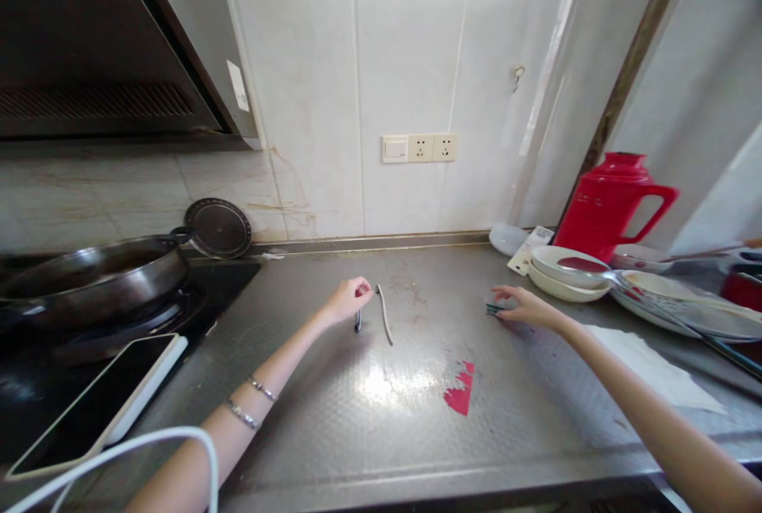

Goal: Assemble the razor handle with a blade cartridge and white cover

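Over the middle of the steel counter [333,433], my left hand [348,300] is closed on a small dark, shiny strip [358,321] that hangs below the fingers. Just right of it lies a thin pale cord [386,316] with a dark upper end. My right hand [517,306] reaches in from the right, its fingers pinched round a small dark green object [494,309] at the counter surface. Between the arms, nearer the front, a torn red piece [461,392] lies flat.
A pan [101,283] sits on the stove at left, beside a phone [89,410] with a white cable [160,435]. At right stand a red thermos [607,207], stacked bowls [568,279], plates and a white sheet [655,370].
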{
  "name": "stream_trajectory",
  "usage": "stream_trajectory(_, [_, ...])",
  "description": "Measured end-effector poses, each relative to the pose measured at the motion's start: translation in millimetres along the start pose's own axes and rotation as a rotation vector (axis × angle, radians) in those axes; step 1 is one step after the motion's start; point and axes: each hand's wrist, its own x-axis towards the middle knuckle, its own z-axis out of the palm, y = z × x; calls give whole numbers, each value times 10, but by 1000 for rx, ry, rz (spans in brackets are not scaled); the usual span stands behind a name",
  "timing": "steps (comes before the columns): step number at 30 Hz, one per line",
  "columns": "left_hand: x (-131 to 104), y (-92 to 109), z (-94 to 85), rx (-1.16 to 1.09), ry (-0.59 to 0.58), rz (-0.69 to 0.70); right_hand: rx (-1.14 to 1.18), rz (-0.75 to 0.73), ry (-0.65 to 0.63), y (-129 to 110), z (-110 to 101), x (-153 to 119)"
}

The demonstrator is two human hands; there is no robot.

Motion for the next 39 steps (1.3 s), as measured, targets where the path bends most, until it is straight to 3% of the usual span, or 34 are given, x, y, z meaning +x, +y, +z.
stream_trajectory(4, [-25,111,4,109,11,64,-13,-77,33,-281,45,10])
stream_trajectory(9, [-55,333,175,197,-75,257,32,-339,-13,-1138,126,-13])
stream_trajectory(13, [-118,520,311,215,-107,293,63,-504,-44,-1730,201,-81])
stream_trajectory(18, [-190,590,336,266,-118,307,77,-567,-64,-2080,243,-162])
stream_trajectory(24, [-161,515,337,271,-144,340,75,-606,-41,-2119,274,-160])
stream_trajectory(33, [223,197,516,379,-157,123,131,-450,27,-1689,320,-71])
stream_trajectory(39, [354,52,611,430,-184,94,119,-379,1,-1491,395,-94])
